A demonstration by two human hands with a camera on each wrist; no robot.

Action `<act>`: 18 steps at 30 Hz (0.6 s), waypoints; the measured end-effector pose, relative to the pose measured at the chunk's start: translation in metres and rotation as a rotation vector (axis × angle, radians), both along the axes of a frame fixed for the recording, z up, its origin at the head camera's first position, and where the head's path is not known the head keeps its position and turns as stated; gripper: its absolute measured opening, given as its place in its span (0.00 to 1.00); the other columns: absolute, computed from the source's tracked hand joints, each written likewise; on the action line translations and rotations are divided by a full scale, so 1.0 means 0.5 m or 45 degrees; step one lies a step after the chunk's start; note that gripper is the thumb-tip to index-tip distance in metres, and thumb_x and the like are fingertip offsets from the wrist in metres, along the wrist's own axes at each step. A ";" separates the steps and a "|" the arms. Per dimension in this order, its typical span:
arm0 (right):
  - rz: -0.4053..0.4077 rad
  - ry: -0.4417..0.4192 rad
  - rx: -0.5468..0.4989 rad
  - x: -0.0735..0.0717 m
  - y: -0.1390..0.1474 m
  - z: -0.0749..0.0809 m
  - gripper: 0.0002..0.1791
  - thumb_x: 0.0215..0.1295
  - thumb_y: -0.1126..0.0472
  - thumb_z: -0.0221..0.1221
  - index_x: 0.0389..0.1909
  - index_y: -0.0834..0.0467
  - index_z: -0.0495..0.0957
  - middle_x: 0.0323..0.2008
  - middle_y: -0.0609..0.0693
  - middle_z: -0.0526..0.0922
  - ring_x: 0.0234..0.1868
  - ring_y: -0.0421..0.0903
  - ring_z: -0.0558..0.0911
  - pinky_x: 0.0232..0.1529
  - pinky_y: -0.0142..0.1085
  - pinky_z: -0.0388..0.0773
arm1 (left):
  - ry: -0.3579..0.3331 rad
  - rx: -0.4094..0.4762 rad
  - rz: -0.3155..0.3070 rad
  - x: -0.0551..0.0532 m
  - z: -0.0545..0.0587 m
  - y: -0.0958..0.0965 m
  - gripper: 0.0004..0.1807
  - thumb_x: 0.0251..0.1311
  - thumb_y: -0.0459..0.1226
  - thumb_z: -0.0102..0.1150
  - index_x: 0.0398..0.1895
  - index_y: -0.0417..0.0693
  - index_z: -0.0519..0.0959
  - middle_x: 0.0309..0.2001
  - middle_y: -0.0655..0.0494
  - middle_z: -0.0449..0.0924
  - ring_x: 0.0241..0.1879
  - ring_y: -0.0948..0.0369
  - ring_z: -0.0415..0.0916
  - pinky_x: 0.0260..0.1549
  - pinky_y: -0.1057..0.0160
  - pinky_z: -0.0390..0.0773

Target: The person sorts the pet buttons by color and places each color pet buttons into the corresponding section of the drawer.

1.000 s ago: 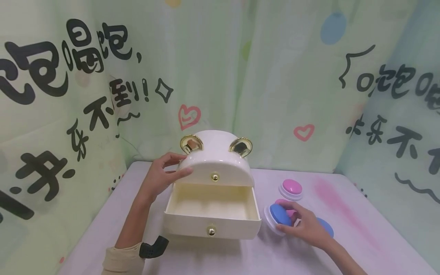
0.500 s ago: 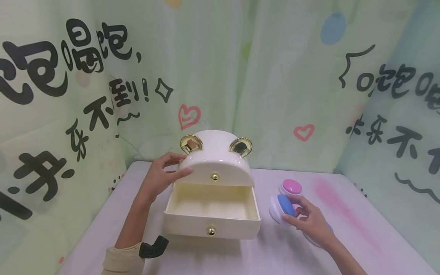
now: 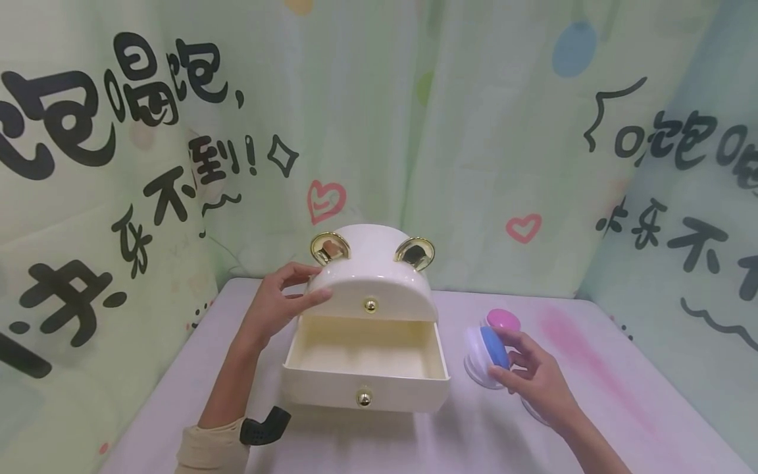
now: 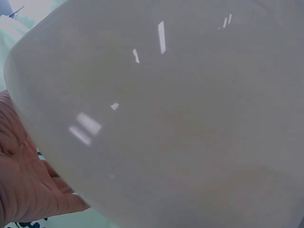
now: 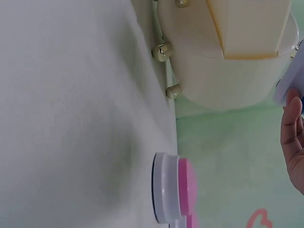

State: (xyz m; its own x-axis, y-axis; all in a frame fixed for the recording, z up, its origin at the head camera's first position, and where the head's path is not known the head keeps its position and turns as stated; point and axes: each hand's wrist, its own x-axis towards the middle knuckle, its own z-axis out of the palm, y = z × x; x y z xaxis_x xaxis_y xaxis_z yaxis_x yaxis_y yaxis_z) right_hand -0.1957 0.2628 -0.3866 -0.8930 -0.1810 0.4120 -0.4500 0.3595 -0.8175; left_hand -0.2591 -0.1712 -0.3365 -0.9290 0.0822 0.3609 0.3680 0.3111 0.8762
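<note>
A white storage box (image 3: 379, 289) with gold-rimmed ears stands mid-table in the head view. Its lower drawer (image 3: 365, 393) is pulled out, and its upper drawer is closed. My left hand (image 3: 278, 299) rests on the box's left side, fingers and thumb spread over the upper edge; the left wrist view shows the glossy shell (image 4: 166, 118) beside that hand (image 4: 28, 180). Right of the drawer, my right hand (image 3: 541, 375) pinches a round push button with a blue top (image 3: 495, 347). The button is tilted, its white base toward the box, and in the right wrist view it appears raised off the table.
A pink-topped button (image 3: 504, 318) stands behind the right hand. Another one (image 5: 187, 187) stands on the table below the held button. A white base (image 3: 535, 409) shows partly under the right hand. Printed curtains (image 3: 379, 131) enclose the table (image 3: 592, 368).
My right hand has lifted the blue-topped button up and back, tilting it more upright. My left hand and the box have stayed in place.
</note>
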 end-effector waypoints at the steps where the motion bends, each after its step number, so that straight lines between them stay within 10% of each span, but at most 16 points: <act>1: 0.010 0.015 -0.010 0.002 -0.003 0.003 0.30 0.61 0.74 0.66 0.65 0.60 0.73 0.46 0.38 0.82 0.32 0.40 0.82 0.23 0.35 0.78 | -0.001 0.000 0.002 0.000 0.000 0.000 0.26 0.58 0.46 0.74 0.58 0.48 0.80 0.60 0.51 0.80 0.64 0.51 0.73 0.61 0.45 0.77; 18: -0.148 0.290 0.003 0.018 -0.052 0.037 0.41 0.48 0.78 0.74 0.67 0.64 0.72 0.54 0.39 0.80 0.34 0.37 0.81 0.29 0.28 0.80 | 0.004 -0.012 0.007 0.001 0.001 0.000 0.27 0.58 0.46 0.75 0.58 0.48 0.80 0.59 0.51 0.80 0.63 0.51 0.73 0.60 0.44 0.77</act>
